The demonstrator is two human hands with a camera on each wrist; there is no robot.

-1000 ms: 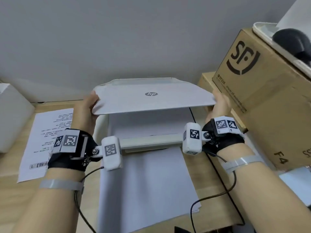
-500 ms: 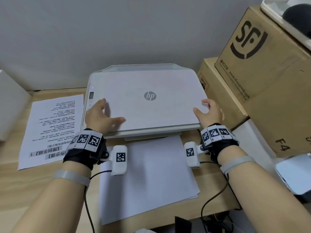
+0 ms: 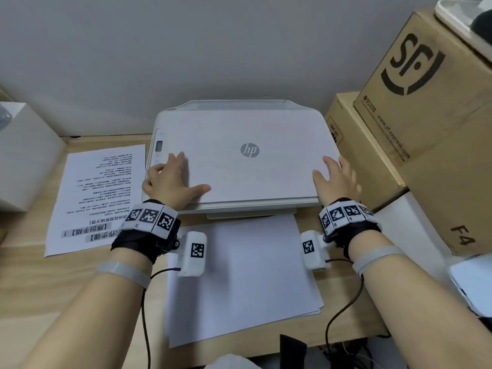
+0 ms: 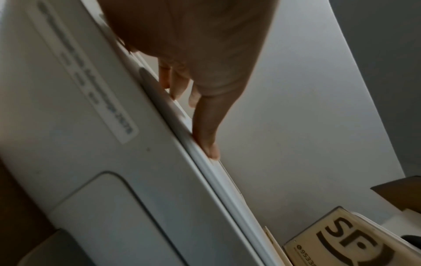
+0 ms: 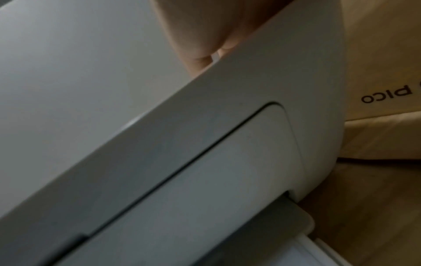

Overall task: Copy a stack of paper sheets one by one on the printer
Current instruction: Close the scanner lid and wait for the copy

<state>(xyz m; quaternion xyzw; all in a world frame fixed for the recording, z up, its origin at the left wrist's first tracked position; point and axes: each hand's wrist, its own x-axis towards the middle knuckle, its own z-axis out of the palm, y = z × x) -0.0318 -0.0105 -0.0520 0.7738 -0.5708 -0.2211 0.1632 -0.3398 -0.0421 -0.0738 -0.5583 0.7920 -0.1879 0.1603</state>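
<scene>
The white HP printer (image 3: pixel 239 155) stands at the back of the wooden desk with its lid (image 3: pixel 250 134) down flat. My left hand (image 3: pixel 173 182) lies with straight fingers on the lid's front left corner. My right hand (image 3: pixel 336 179) rests flat on the front right corner. In the left wrist view the left hand's fingers (image 4: pixel 205 122) touch the lid's edge above the printer's front (image 4: pixel 102 162). A stack of blank sheets (image 3: pixel 239 278) lies in front of the printer. One printed sheet (image 3: pixel 98 195) lies to the left.
Cardboard boxes (image 3: pixel 426 129) are stacked at the right, close to the printer. A white box (image 3: pixel 24 155) stands at the far left. Cables (image 3: pixel 340 310) trail from the wrist cameras over the desk's front edge. The grey wall is right behind the printer.
The printer lid, held up by both hands a second ago, has come down flat. Both hands now lie on top of it.
</scene>
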